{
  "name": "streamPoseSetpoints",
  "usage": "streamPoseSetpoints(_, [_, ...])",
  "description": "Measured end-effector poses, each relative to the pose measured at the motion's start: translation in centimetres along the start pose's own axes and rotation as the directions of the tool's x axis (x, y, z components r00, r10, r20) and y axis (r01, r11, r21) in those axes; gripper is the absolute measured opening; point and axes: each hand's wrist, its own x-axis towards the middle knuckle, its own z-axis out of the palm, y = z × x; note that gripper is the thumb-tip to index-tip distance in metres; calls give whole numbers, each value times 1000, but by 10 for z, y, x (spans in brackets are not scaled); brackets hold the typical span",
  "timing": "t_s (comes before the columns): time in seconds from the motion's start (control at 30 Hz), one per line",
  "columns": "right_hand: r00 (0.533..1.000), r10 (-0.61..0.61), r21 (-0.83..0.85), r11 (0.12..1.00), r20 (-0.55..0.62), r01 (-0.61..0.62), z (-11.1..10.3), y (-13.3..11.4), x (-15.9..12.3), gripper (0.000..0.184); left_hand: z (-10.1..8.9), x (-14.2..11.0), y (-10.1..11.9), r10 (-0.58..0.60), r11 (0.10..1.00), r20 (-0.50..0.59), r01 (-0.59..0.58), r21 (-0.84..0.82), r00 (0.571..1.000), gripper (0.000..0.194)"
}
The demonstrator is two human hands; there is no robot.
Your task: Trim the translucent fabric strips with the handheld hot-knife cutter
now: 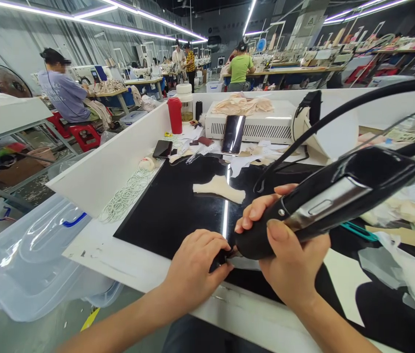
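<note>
OK, right grip (295, 260) is wrapped around the handheld tool (325, 206), black with a silver strip, fingers and thumb closed on its lower end. Tool sits tilted over the black sheet (156, 215), lower end near the front edge of the tabletop (119, 260), upper end out toward the right edge. Left grip (198, 267) is right by that lower end, thumb and index curled close; can't tell what, if anything, they pinch. Cream piece (220, 189) lies flat on the sheet, apart from both of my hands. Tangled cord (126, 196) runs along the left edge, red tumbler (174, 115) stands at the far left corner, phone (233, 133) leans on the vented box (251, 126) by the far edge.
</note>
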Motion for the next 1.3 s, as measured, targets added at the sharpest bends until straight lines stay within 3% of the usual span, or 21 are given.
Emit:
streamPoseSetpoints(0.43, [999, -23, -8, 1000, 31, 23, -3, -5, -2, 34, -7, -5, 0, 7, 994, -49, -13, -106, 999, 26])
streamPoseSetpoints(0.6, [997, -13, 8, 1000, 78, 12, -6, -6, -7, 35, -6, -5, -1, -6, 994, -47, 1, -109, 999, 24])
streamPoseSetpoints(0.83, [999, 0, -24, 1000, 51, 1, -3, -3, -7, 33, -6, -5, -3, 29, 996, -39, -32, -80, 999, 24])
streamPoseSetpoints(1.0, [998, -9, -67, 998, 68, 14, -10, -12, -1, 37, -7, -7, -7, 155, 988, 16, -156, 15, 988, 29])
streamPoseSetpoints(1.13, [997, -73, -284, 956, 10, 73, -21, -32, 8, 40, -13, -7, -11, 261, 962, 67, -265, 59, 963, 30])
streamPoseSetpoints(1.3, [991, -95, -317, 947, -94, 61, -34, -42, 18, 44, -24, 17, -14, 359, 928, 167, -371, 45, 918, 26])
